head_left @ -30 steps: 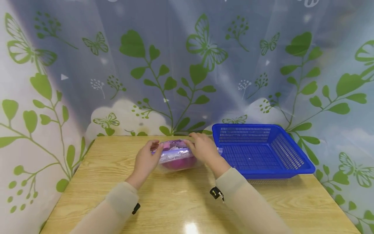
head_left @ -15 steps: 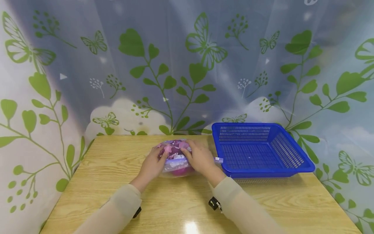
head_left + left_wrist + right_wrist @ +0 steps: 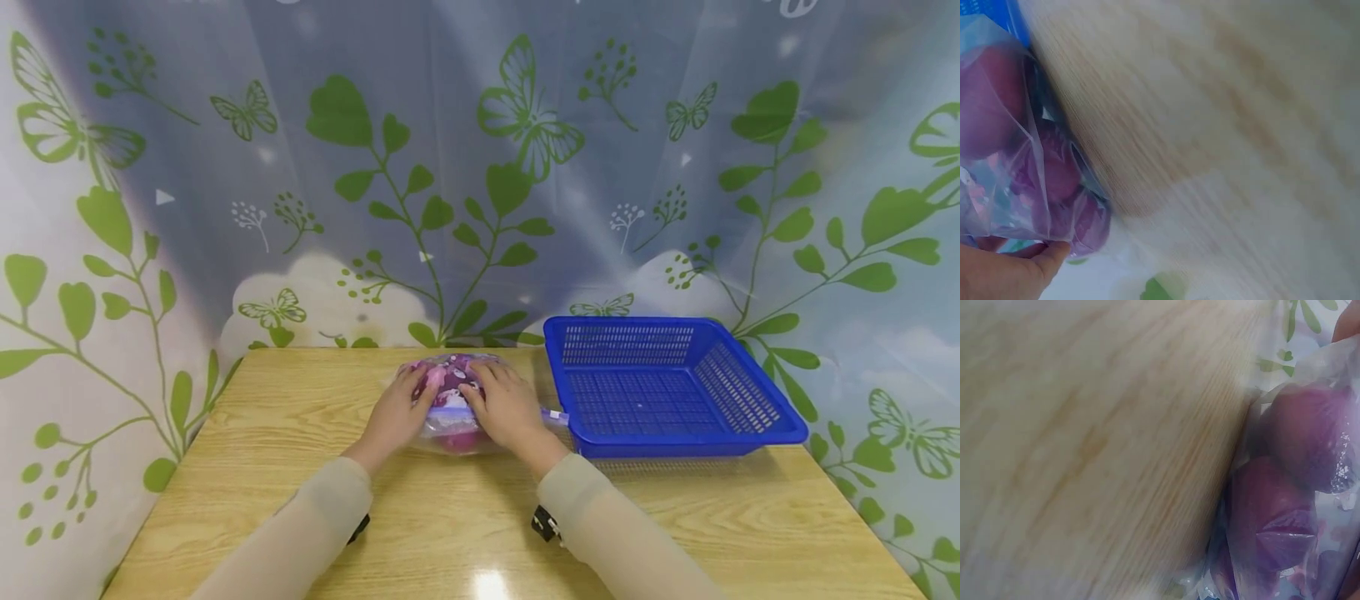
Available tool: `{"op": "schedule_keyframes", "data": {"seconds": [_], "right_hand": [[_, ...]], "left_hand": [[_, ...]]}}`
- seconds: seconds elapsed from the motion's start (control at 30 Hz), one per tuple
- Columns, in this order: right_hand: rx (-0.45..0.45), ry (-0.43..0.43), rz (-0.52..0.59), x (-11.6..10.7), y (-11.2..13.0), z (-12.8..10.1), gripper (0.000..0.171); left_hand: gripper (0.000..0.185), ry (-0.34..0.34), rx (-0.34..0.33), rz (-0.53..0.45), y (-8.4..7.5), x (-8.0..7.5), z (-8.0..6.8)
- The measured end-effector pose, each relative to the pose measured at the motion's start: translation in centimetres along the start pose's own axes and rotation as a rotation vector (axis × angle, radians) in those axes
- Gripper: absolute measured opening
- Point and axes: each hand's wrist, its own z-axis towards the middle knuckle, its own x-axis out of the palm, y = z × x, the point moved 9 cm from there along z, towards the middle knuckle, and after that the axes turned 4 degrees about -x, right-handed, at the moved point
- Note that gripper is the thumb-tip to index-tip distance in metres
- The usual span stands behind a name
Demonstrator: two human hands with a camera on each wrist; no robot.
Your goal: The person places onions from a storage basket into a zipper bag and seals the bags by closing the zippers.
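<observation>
A clear plastic bag point(image 3: 451, 406) full of purple and pink round pieces lies on the wooden table point(image 3: 420, 533), just left of the blue basket point(image 3: 757, 433) and near the table's far edge. Both hands are on it. The left hand point(image 3: 395, 415) lies against the bag's left side with its fingers laid over the top, loosely bent to the bulge of the plastic rather than clenched. The right hand point(image 3: 505, 407) covers the bag's right side the same way, fingers reaching over the top toward the left hand, so the two sets of fingertips come close together above the bag. Whether either thumb pinches the plastic I cannot tell from here; the hands look to be pressing down on it more than gripping.

A blue strip, the bag's closure, runs across the bag between the two hands, and a small tab of it sticks out past the right hand toward the basket. The bag rests on the table and does not touch the basket.

In the left wrist view the bag point(image 3: 1016, 156) shows purple lumps behind wrinkled film, with a fingertip point(image 3: 1054, 256) touching its lower edge. The right wrist view shows the bag point(image 3: 1291, 506) the same way, lying on the table's wood grain.

Pale sleeves cover both forearms. Behind the table hangs a curtain point(image 3: 480, 167) printed with green leaves and butterflies.
</observation>
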Motion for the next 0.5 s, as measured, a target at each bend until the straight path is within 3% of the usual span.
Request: {"op": "schedule_keyframes", "data": {"seconds": [0.2, 0.5], "right_hand": [[0.020, -0.019, -0.011, 0.2, -0.4, 0.6, 0.052], [0.085, 0.024, -0.048, 1.4, -1.5, 1.3, 0.055]], "left_hand": [[0.056, 0.024, 0.028, -0.005, 0.4, 0.5, 1.3], [0.058, 0.071, 0.045, 0.027, 1.4, 1.2, 2.8]]}}
